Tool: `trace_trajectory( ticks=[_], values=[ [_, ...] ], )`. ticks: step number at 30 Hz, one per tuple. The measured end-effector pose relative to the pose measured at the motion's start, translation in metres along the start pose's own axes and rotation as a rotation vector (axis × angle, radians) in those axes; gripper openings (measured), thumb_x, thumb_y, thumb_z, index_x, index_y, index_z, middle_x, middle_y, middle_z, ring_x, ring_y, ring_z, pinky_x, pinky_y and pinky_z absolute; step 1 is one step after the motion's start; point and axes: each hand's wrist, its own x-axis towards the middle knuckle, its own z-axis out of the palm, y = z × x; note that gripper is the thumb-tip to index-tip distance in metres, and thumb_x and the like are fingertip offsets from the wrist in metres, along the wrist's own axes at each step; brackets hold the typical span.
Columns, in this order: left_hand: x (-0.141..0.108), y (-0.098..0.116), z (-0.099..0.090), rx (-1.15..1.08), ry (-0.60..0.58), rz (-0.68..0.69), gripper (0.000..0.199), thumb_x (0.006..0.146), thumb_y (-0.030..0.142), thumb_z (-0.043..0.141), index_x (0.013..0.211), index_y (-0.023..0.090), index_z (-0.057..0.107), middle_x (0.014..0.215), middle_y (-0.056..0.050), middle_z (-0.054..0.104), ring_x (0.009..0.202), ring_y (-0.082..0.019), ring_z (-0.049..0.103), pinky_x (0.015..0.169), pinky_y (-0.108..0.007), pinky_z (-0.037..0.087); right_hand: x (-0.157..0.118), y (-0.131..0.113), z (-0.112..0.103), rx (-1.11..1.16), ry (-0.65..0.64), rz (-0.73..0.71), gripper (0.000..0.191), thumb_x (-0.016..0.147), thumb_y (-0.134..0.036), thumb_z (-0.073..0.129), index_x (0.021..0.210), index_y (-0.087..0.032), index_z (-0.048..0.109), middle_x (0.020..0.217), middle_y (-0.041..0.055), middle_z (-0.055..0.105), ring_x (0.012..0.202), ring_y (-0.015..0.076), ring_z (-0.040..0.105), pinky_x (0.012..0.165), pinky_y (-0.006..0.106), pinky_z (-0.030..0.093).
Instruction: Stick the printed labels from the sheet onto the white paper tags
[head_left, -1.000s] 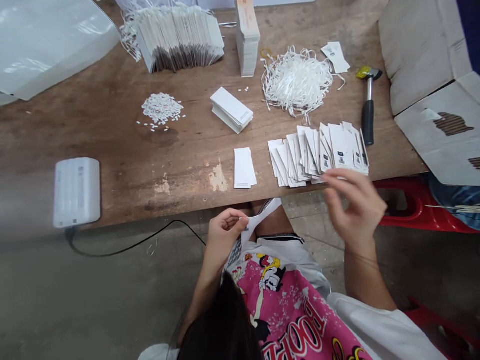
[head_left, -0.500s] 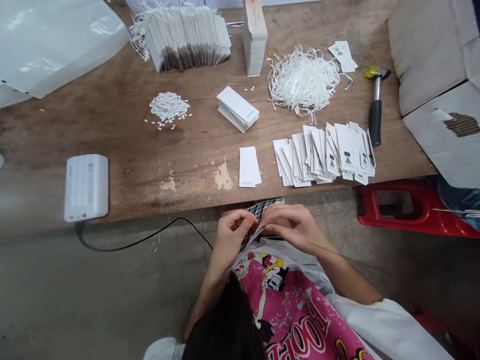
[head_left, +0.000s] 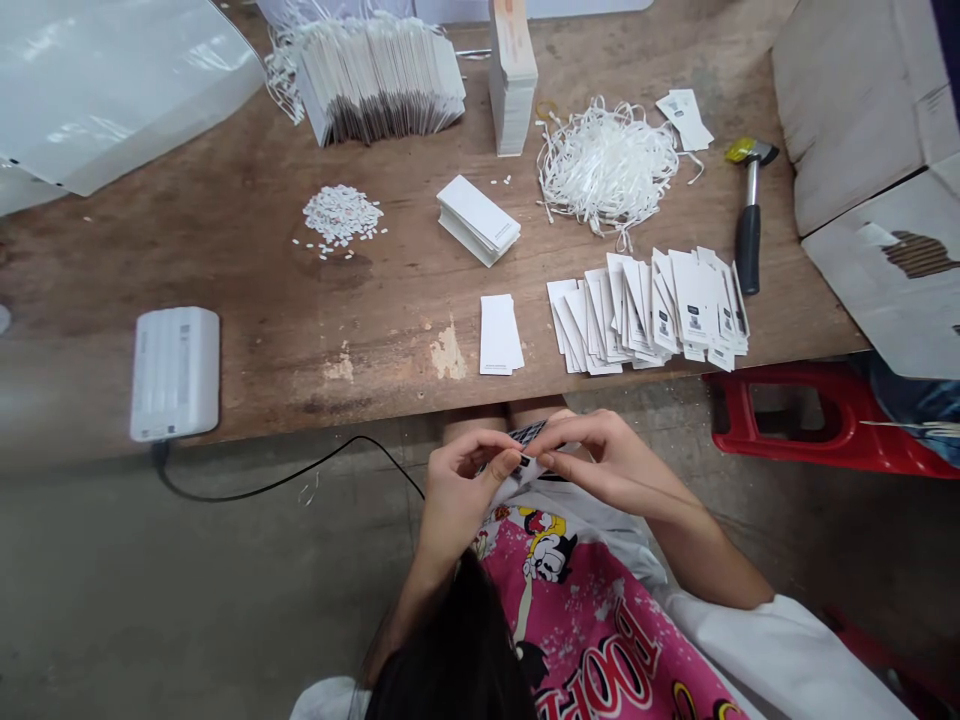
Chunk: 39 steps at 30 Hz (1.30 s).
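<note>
Close to my lap, below the table's front edge, my left hand (head_left: 463, 490) pinches a white paper tag (head_left: 528, 468) with dark print. My right hand (head_left: 600, 458) meets it at the tag's upper end, thumb and forefinger closed on that edge. The fingers partly cover the tag, and any small part between the fingertips is too small to make out. Nearest on the table are a few white tags (head_left: 499, 335) and, to their right, a spread row of printed tags (head_left: 649, 312).
On the wooden table (head_left: 255, 230) are a heap of white strings (head_left: 607, 165), small white pieces (head_left: 341, 215), a tag stack (head_left: 478, 218), strung tags (head_left: 382, 80), a tall card stack (head_left: 513, 90), a hammer (head_left: 750, 215), a white device (head_left: 175, 373) with a cable, and a cardboard box (head_left: 862, 120).
The tag has turned so its dark print faces up. My left fingers have shifted along it, and my right fingertips stay close at its end. The view has moved slightly.
</note>
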Motion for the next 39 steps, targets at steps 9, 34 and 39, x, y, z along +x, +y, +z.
trace_trajectory(
  ticks=[9,34,39],
  values=[
    [-0.002,-0.001,0.002,-0.093,0.078,0.024,0.014,0.072,0.029,0.078,0.076,0.018,0.07,0.07,0.001,0.069,0.064,-0.008,0.063,0.06,-0.014,0.049,-0.006,-0.001,0.016,-0.191,0.248,-0.174,0.011,0.083,-0.01,0.062,0.08,-0.02,0.066,0.083,0.0025,0.068,0.079,0.0148,0.064,0.072,0.028,0.05],
    [0.003,-0.001,0.007,-0.629,-0.047,-0.338,0.01,0.071,0.016,0.072,0.079,0.016,0.068,0.071,0.003,0.057,0.063,-0.006,0.052,0.059,-0.014,0.042,-0.009,-0.009,0.017,-0.586,0.106,-0.439,0.007,0.088,-0.012,0.057,0.087,-0.017,0.062,0.085,0.0055,0.065,0.079,0.0171,0.057,0.071,0.032,0.046],
    [0.006,0.0,0.004,-0.567,0.014,-0.306,0.014,0.07,0.016,0.074,0.082,0.018,0.068,0.072,0.003,0.062,0.066,-0.006,0.055,0.062,-0.014,0.043,-0.005,-0.008,0.012,-0.604,0.08,-0.327,0.006,0.089,-0.017,0.059,0.094,-0.015,0.061,0.087,0.0063,0.065,0.083,0.0177,0.058,0.072,0.032,0.047]
  ],
)
